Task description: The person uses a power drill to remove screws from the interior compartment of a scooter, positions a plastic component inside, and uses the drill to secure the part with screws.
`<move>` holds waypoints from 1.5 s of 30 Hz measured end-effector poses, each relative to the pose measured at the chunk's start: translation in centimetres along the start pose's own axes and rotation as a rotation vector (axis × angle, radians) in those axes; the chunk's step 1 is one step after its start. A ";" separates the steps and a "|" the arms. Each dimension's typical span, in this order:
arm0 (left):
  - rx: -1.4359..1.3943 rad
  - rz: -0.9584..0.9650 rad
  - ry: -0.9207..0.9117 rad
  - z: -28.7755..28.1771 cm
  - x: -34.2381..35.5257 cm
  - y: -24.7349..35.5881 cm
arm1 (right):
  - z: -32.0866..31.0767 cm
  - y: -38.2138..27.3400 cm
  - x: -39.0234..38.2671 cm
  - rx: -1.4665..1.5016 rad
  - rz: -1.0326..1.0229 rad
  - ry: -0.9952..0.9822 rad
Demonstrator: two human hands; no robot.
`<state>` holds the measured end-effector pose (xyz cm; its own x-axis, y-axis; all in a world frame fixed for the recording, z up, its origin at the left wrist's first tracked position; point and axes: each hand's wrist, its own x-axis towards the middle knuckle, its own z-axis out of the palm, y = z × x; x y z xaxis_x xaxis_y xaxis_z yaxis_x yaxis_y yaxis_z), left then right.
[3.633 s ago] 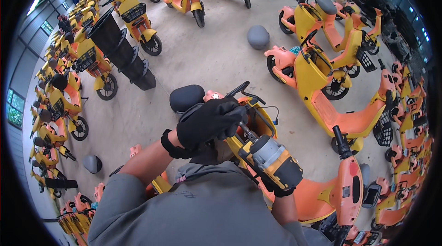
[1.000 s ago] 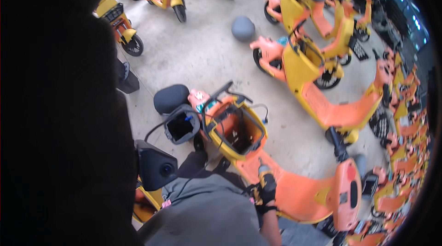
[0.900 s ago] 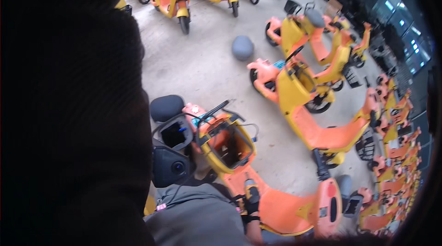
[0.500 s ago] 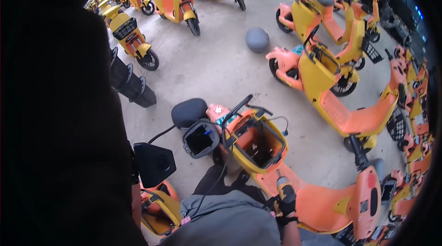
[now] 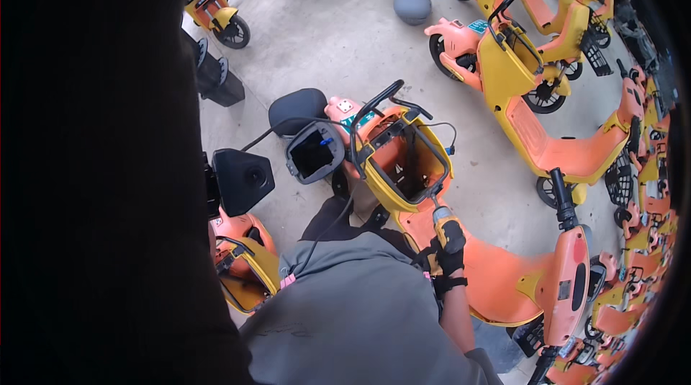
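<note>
My right hand (image 5: 450, 259), in a black fingerless-looking glove, is closed round the grip of a yellow and black power drill (image 5: 450, 232). The drill's bit points away from me at the front rim of the scooter's open seat compartment (image 5: 403, 162); whether it touches there I cannot tell. This scooter (image 5: 497, 280) is orange and yellow, and a black bar rises behind the compartment. To its left are a dark seat (image 5: 299, 111) and a grey open-framed part (image 5: 314, 153). My left hand is hidden; only a sliver of skin shows beside a black angular device (image 5: 245, 181).
Another yellow and orange scooter (image 5: 554, 147) stands at the right, with more behind it. A rounded grey object (image 5: 412, 5) lies on the concrete floor. Black bins (image 5: 219, 79) stand at the left. Part of another open scooter body (image 5: 248, 270) is near my left side. Scooters crowd the far right.
My view has tilted down, so the scooters sit higher in the picture. My right hand has brought the drill forward, its bit now at the compartment's front rim.
</note>
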<state>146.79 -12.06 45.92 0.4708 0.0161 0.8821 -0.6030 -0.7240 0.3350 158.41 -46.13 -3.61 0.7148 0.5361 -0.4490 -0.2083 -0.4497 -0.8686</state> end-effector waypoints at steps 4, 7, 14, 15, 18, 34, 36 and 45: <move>-0.016 -0.319 0.026 1.5 -4.2 -5.3 | -0.8 -0.4 0.0 0.058 -0.130 0.047; 0.106 -1.033 -0.130 0.5 -11.7 -7.9 | 0.2 -6.8 -0.6 0.207 0.068 0.014; 0.547 -1.663 -0.621 -4.5 -47.7 -7.1 | 0.4 -5.3 3.0 -0.043 -0.125 -0.017; 0.371 -1.796 -0.617 -4.9 -51.8 -4.8 | 0.3 -4.5 3.6 -0.153 -0.211 -0.007; 0.083 -2.400 -0.135 -3.3 -54.1 2.0 | 0.4 -4.5 4.5 -0.233 -0.214 -0.031; -0.117 -2.252 0.540 -4.0 -51.9 0.4 | 7.6 -11.5 11.7 -0.157 -0.105 -0.306; -0.117 -2.214 0.490 -4.5 -51.8 -0.2 | 8.5 -11.8 12.7 -0.168 -0.013 -0.315; 0.172 -1.893 -0.207 -7.6 -60.6 3.8 | 11.5 -14.0 14.6 -0.266 0.274 -0.343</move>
<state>111.07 -10.58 -3.81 0.4068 0.6913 -0.5972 0.7724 0.0888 0.6289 164.13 -23.79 -0.43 0.3881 0.5567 -0.7344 -0.1484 -0.7488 -0.6460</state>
